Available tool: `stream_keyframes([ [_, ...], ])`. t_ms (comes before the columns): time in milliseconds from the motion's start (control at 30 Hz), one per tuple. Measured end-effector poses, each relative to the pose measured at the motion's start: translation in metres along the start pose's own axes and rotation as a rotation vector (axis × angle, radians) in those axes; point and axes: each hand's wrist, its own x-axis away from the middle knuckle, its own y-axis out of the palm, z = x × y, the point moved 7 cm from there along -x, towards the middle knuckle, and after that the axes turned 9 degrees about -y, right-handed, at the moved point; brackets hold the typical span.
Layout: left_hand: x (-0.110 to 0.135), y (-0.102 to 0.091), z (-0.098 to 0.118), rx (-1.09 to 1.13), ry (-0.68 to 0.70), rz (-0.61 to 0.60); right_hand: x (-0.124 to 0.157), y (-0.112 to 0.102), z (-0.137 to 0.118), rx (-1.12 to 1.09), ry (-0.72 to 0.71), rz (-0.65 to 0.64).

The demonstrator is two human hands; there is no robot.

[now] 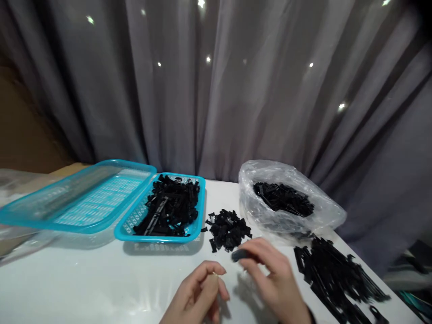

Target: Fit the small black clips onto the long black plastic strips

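Note:
Between the thumb and fingers of my right hand (pixel 270 272) is a small dark plastic piece (pixel 240 255), held a little above the white table. The hand partly covers the piece, so its exact kind does not show. To its left, my left hand (pixel 200 292) is loosely curled with its fingertips apart, and nothing shows in it. Just beyond both hands lies a loose pile of small black plastic pieces (pixel 227 230). Long black plastic strips (pixel 337 276) lie heaped to the right of my right hand.
A blue basket (pixel 194 239) holds a tangle of black plastic parts. Left of it stands another blue basket (pixel 92 225), with clear plastic around it. A clear plastic bag (pixel 270 220) of black parts sits at the back right. A grey curtain (pixel 216 112) hangs behind the table (pixel 84 279).

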Motion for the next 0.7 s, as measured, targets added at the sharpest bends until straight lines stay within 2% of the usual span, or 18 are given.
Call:
stream_keyframes([
  [133, -0.001, -0.005, -0.008, -0.047, -0.007, 0.043, -0.023, -0.06, 0.008, 0.191, -0.004, 0.118],
  [233, -0.004, -0.007, -0.022, -0.013, -0.003, 0.036, -0.046, -0.103, 0.023, 0.495, -0.026, 0.232],
  [300, -0.006, -0.008, -0.029, 0.004, 0.002, 0.038, -0.064, -0.112, 0.031, 0.693, -0.069, 0.267],
  [333, -0.007, -0.009, -0.031, 0.009, 0.007, 0.042, -0.072, -0.107, 0.036, 0.746, -0.079, 0.235],
  [400, -0.008, -0.011, -0.032, 0.021, 0.022, 0.055, -0.087, -0.075, 0.044, 0.71, -0.08, 0.082],
  [467, -0.009, -0.015, -0.031, 0.033, 0.041, 0.08, -0.096, -0.018, 0.049, 0.6, -0.081, -0.167],
  [533, -0.009, -0.02, -0.028, 0.045, 0.063, 0.108, -0.1, 0.041, 0.047, 0.559, -0.107, -0.337],
  [600, -0.01, -0.024, -0.026, 0.06, 0.085, 0.129, -0.104, 0.091, 0.05, 0.563, -0.094, -0.454],
  [700, -0.01, -0.027, -0.025, 0.076, 0.114, 0.152, -0.112, 0.139, 0.06, 0.613, -0.039, -0.547],
])
